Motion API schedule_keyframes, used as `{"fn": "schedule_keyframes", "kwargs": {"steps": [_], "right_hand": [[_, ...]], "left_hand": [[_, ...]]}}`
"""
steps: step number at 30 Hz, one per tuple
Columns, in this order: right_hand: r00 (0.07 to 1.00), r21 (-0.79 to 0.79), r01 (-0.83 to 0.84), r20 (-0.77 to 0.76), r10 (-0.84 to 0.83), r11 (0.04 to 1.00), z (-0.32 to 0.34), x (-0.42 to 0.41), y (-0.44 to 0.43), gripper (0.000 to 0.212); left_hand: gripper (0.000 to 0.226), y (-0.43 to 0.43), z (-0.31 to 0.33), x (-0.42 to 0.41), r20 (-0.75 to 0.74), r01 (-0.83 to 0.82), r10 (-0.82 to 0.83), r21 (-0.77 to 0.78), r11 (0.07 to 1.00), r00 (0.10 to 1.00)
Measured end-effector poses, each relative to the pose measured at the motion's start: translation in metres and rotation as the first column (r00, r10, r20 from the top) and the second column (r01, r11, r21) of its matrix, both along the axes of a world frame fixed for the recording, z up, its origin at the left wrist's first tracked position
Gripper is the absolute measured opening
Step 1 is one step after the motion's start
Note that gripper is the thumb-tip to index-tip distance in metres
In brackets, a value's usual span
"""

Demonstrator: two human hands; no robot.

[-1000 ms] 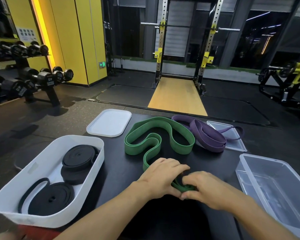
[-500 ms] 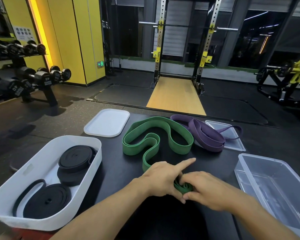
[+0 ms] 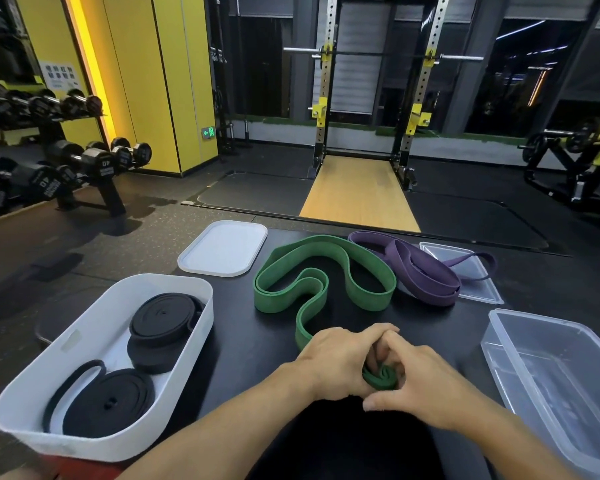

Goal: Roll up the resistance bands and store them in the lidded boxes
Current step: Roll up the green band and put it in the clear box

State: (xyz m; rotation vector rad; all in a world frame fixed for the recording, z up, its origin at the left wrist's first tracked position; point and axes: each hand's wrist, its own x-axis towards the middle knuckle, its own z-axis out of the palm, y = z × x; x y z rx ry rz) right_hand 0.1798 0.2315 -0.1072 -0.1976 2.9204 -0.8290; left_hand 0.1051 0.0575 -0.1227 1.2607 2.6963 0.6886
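A green resistance band (image 3: pixel 323 271) lies in loose loops on the black table (image 3: pixel 243 327). Its near end is wound into a small tight roll between my hands. My left hand (image 3: pixel 336 365) and my right hand (image 3: pixel 416 382) both grip that roll, fingers curled round it and meeting above it. A purple band (image 3: pixel 420 268) lies folded behind, partly on a clear lid (image 3: pixel 478 282). An empty clear box (image 3: pixel 561 386) stands at the right. At the left, a white box (image 3: pixel 94 344) holds rolled black bands (image 3: pixel 163 317).
A white lid (image 3: pixel 222 249) lies at the table's far left. A dumbbell rack (image 3: pixel 49 168) stands left on the gym floor, a squat rack (image 3: pixel 371 98) straight ahead, a weight machine (image 3: pixel 575 157) at the right.
My left index finger, stretched out half a second ago, has curled back onto the roll. Both hands have closed round the green roll, which sits a little nearer to me.
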Motion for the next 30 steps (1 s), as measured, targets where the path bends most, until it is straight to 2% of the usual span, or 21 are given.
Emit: {"fn": "schedule_keyframes", "kwargs": {"steps": [3,7,9,13,18,22,26,30], "right_hand": [[1.000,-0.111,0.017,-0.013,-0.018,0.994,-0.008,-0.002,0.005,0.050],[0.999,-0.123,-0.032,-0.039,0.027,0.992,-0.009,-0.001,0.007,0.035],[0.995,-0.079,-0.083,-0.054,0.079,0.993,-0.009,0.000,0.007,0.030],[0.970,0.187,-0.207,-0.086,0.226,0.960,-0.008,0.002,0.003,0.028],[0.956,0.199,-0.273,-0.056,0.288,0.941,-0.003,0.004,-0.008,0.032],[0.973,0.096,-0.227,-0.006,0.229,0.969,-0.004,0.004,-0.005,0.035],[0.996,-0.222,-0.091,-0.014,0.090,0.971,-0.015,0.010,-0.001,0.045],[0.999,-0.403,0.011,0.052,0.011,0.915,-0.025,0.011,0.000,0.049]], "left_hand": [[0.101,-0.002,-0.001,0.005,0.010,-0.004,0.003,0.046,0.999,1.000],[0.089,-0.002,-0.001,0.006,0.008,0.026,-0.027,0.075,0.997,1.000],[0.094,-0.003,-0.004,0.006,0.015,0.044,-0.045,0.051,0.998,0.999],[0.122,-0.008,0.001,-0.004,0.053,0.118,-0.115,-0.063,0.991,0.992],[0.132,-0.008,0.006,-0.007,0.107,0.116,-0.108,-0.074,0.991,0.988],[0.131,-0.008,0.000,0.000,0.042,0.062,-0.060,-0.049,0.997,0.997],[0.124,-0.009,-0.011,0.011,-0.079,0.015,-0.015,-0.001,1.000,0.997],[0.115,-0.012,-0.019,0.018,-0.106,-0.046,0.053,0.063,0.997,0.993]]}}
